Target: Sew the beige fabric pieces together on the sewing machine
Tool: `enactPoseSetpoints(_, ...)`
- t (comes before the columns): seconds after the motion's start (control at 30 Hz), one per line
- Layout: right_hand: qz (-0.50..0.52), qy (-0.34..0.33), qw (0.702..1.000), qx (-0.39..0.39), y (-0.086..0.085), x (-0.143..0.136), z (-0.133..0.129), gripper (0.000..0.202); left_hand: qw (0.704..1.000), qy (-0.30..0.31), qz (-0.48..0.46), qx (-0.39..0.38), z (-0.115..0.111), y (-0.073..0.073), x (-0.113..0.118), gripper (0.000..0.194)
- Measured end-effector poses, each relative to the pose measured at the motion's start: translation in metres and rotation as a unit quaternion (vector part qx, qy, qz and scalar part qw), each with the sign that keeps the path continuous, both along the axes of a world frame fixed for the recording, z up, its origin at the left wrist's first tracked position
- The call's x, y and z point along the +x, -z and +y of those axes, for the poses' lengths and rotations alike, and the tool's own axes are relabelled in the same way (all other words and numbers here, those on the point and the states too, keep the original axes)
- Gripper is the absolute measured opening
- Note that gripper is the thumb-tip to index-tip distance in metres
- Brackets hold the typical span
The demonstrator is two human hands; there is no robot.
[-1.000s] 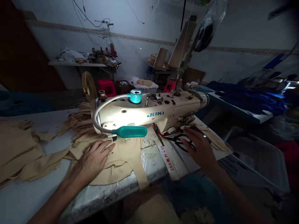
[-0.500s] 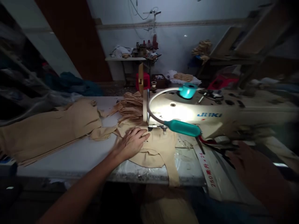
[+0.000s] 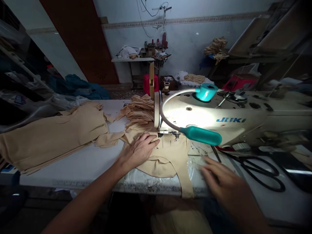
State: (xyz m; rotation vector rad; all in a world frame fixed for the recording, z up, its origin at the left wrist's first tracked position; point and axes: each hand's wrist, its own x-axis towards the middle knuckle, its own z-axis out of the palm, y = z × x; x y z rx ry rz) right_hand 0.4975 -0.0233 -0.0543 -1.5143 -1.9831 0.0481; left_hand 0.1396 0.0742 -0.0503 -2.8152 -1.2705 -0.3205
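Observation:
A tan fabric piece point(image 3: 168, 167) lies under the needle area of a JUKI sewing machine point(image 3: 204, 112), one narrow strip hanging over the table's front edge. My left hand point(image 3: 140, 149) rests flat on this cloth, fingers stretched toward the presser foot point(image 3: 177, 136). To the right of the cloth, my right hand point(image 3: 220, 180) is held over the table with fingers loosely extended and thumb apart, nothing visible in it. Black-handled scissors point(image 3: 241, 159) lie farther right, apart from that hand. A teal lamp point(image 3: 202, 135) on a bent neck lights the machine.
Stacked tan fabric pieces point(image 3: 58, 135) cover the table's left side. Gathered tan cloth point(image 3: 138, 110) is heaped behind the needle area. Beyond stand a red stool point(image 3: 150, 85) and another sewing table point(image 3: 134, 60) by the wall.
My right hand has moved left from beside the scissors toward the cloth, leaving the scissors lying in view. My left hand stays on the fabric. The camera view has shifted slightly.

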Motion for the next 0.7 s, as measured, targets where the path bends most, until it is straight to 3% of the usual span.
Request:
enactPoseSetpoints(0.1, 0.037, -0.114, 0.993, 0.0, -0.004, -0.078, 0.024, 0.028, 1.0, 0.014, -0.021, -0.01, 0.008, -0.001, -0.004, 0.047)
enactPoseSetpoints(0.2, -0.012, -0.162, 0.987, -0.016, -0.003, -0.113, 0.058, 0.037, 0.999, 0.027, -0.027, -0.017, 0.014, 0.0, -0.006, 0.047)
enactPoseSetpoints(0.37, -0.147, -0.172, 0.973, -0.035, 0.006, -0.109, 0.083, 0.041, 1.0, 0.022, -0.02, 0.0, 0.01, 0.006, -0.007, 0.047)
enactPoseSetpoints(0.7, -0.151, -0.19, 0.968, -0.059, 0.0, -0.094, 0.088, 0.044, 1.0, 0.024, -0.001, -0.006, 0.014, 0.001, -0.009, 0.05)
